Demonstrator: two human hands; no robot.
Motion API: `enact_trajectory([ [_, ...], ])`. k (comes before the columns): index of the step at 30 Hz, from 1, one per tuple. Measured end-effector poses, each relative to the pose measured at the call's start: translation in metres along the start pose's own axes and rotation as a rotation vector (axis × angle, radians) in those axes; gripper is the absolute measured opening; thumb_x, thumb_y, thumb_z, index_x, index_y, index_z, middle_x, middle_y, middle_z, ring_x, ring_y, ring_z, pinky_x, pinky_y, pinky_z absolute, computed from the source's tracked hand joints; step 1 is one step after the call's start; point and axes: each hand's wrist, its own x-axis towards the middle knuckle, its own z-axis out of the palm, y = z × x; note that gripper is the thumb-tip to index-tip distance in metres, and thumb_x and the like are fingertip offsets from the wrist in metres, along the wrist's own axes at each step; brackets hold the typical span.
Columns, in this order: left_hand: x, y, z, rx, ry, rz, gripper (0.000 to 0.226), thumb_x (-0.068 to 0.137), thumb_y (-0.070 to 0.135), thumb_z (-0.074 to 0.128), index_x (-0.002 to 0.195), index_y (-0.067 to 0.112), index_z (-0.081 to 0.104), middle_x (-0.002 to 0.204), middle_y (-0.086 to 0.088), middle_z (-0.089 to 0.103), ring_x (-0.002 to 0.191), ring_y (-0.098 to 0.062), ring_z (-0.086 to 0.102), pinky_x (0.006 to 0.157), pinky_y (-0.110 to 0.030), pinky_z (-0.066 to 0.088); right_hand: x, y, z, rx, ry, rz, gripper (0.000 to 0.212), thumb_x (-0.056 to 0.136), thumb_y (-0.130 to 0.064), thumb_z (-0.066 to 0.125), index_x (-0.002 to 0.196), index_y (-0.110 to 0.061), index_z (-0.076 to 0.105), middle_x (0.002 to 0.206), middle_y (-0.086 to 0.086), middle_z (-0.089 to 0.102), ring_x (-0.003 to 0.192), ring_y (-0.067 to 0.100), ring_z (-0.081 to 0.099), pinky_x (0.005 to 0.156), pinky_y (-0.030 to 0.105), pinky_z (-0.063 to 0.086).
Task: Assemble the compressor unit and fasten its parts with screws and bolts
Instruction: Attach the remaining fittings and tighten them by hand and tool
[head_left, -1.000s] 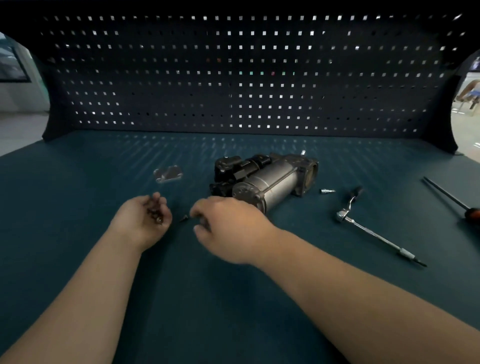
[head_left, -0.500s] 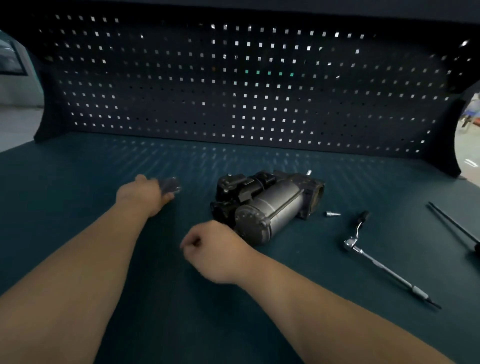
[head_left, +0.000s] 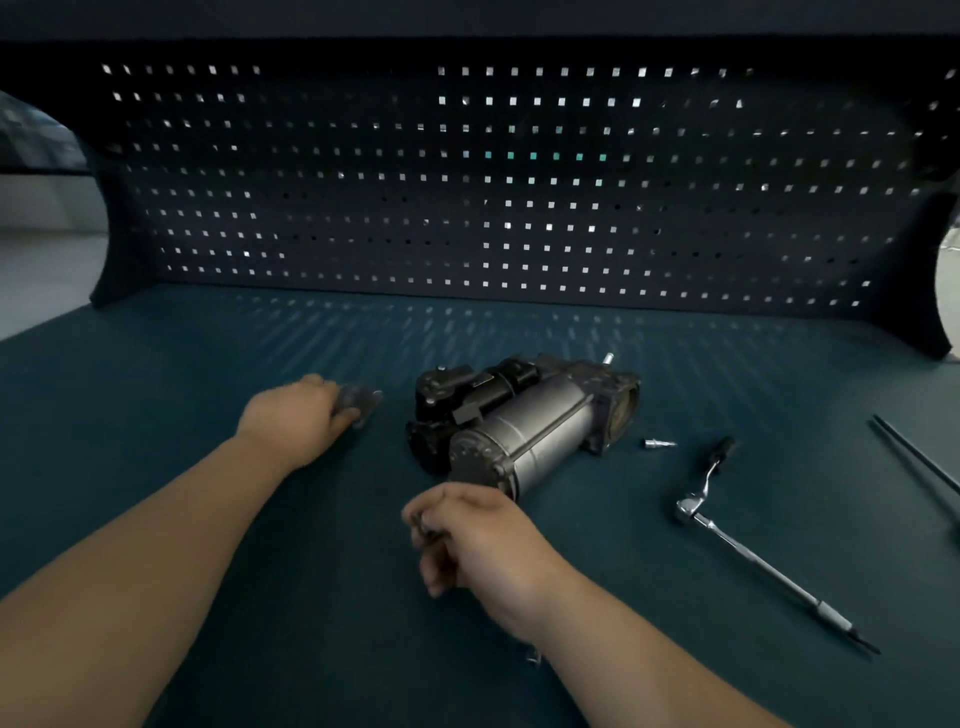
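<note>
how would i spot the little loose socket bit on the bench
Start at the compressor unit in the middle of the bench top. Just right of it, before the long ratchet wrench, lies the socket bit. It is the only short stubby silver piece there.

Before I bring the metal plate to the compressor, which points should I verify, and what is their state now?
1. Left hand holds the metal plate at its near edge: ok.
2. Compressor lies on the mat, right of the plate: ok.
3. Right hand has screws ready: cannot tell; its curled fingers hide what is inside.
4. Ratchet lies free, right of the compressor: ok.
5. Socket bit lies between compressor and ratchet: ok.
6. Seat for the plate on the compressor is in view: cannot tell.
</note>
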Motion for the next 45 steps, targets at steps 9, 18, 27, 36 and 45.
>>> enact_trajectory([
  [9,0.029,0.012,-0.012,-0.276,-0.361,-0.397,0.084,0.077,0.070,0.061,0.130,0.006,0.054,0.116,-0.012,0.057,0.101,-0.029,0.056,0.085,-0.038,0.048,-0.003,0.001,0.002,-0.030,0.084,-0.008,0.027,0.091,-0.001,0.043,0.077,-0.013,0.061,0.066,-0.001,0.055,0.044,0.014,0.049,0.044,0.023,0.041],
  [18,-0.009,0.016,-0.036,-1.198,-0.304,-0.418,0.031,0.094,0.038,0.059,0.096,0.007,0.063,0.060,-0.003,0.056,0.052,-0.015,0.042,0.045,-0.024,0.033,-0.006,-0.011,0.000,0.544,0.106,0.069,0.029,0.087,0.003,0.026,0.079,-0.007,0.052,0.068,0.008,0.051,0.048,0.018,0.051,0.048,0.027,0.047],
  [27,-0.089,0.072,-0.088,-2.021,-0.030,-0.229,0.025,0.098,0.016,0.049,0.073,0.013,0.045,0.051,0.003,0.042,0.038,-0.006,0.032,0.034,-0.019,0.027,-0.006,-0.050,-0.024,-0.011,0.284,-0.175,0.031,0.094,-0.045,0.050,0.079,-0.018,0.052,0.051,-0.010,0.038,0.038,0.008,0.032,0.043,0.027,0.035],
  [36,-0.082,0.106,-0.079,-1.537,-0.020,-0.157,0.033,0.089,0.054,0.053,0.083,0.022,0.055,0.062,0.008,0.047,0.051,-0.009,0.043,0.049,-0.025,0.036,0.015,-0.074,-0.092,0.226,0.508,-0.376,0.027,0.097,-0.017,0.051,0.070,-0.015,0.053,0.045,-0.006,0.045,0.035,0.008,0.035,0.040,0.020,0.032],
  [45,-0.091,0.127,-0.040,-0.335,0.044,0.239,0.113,0.053,0.085,0.058,0.144,0.049,0.002,0.123,0.009,0.017,0.110,-0.014,0.047,0.079,-0.027,0.045,0.043,-0.054,-0.197,0.670,1.029,-0.252,0.017,0.095,-0.021,0.051,0.080,-0.019,0.059,0.058,-0.005,0.050,0.048,0.011,0.037,0.050,0.023,0.038],
])
